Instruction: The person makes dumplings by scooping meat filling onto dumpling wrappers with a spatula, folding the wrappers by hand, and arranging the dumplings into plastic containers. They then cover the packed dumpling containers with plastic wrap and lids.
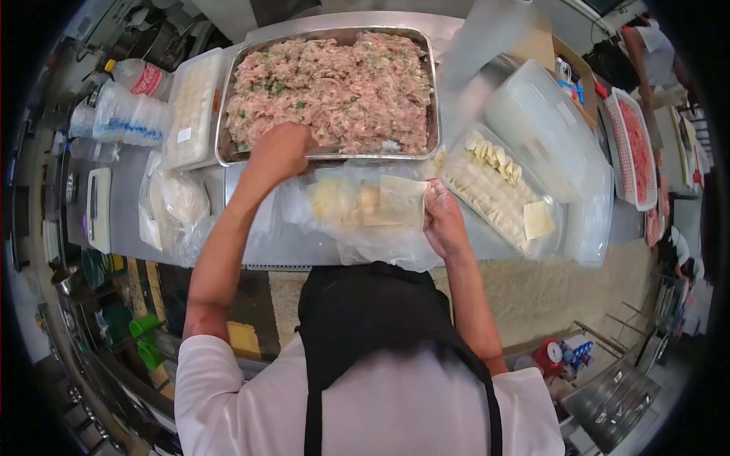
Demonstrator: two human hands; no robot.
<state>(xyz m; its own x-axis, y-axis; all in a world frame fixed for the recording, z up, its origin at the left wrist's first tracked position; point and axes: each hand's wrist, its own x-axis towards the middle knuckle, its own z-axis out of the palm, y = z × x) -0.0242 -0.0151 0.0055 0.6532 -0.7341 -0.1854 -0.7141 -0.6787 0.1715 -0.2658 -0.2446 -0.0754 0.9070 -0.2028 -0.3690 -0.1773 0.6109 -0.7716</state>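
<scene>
My left hand [281, 150] is closed at the near edge of a metal tray [228, 99] of minced meat [327, 87] flecked with green. From its fingers a slim flat metal utensil [346, 150] reaches right along the meat; its exact kind is unclear. In my right hand [446, 216], a thin square dough wrapper [403, 199] is pinched at its right edge, flat and without filling. More wrappers [334, 199] lie just left of it on clear plastic [384, 247]. To the right, a clear container [487, 201] holds rows of folded dumplings [494, 163], with one loose wrapper [539, 220] on top.
A lidded white tray [196, 106] and a bagged pale bundle [176, 199] are on the left, with bottles behind. Clear plastic lids [544, 125] and a basket of red mince [633, 144] stand right. Another person [658, 57] is at far right.
</scene>
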